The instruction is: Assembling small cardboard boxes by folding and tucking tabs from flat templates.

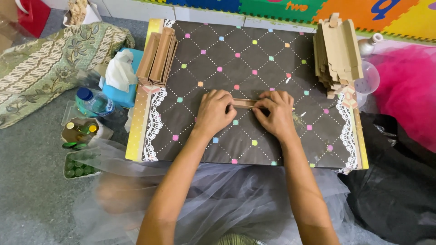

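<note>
A narrow brown cardboard piece lies on the dark low table with its coloured squares and dotted lines. My left hand presses on the piece's left end, fingers curled over it. My right hand grips its right end from the other side. Most of the piece is hidden under my fingers. Both hands rest on the table near its middle.
Folded cardboard boxes are stacked at the table's back left, a taller pile of flat cardboard blanks at the back right. Left of the table stand a blue tissue box, a water bottle and small jars. Pink cloth lies to the right.
</note>
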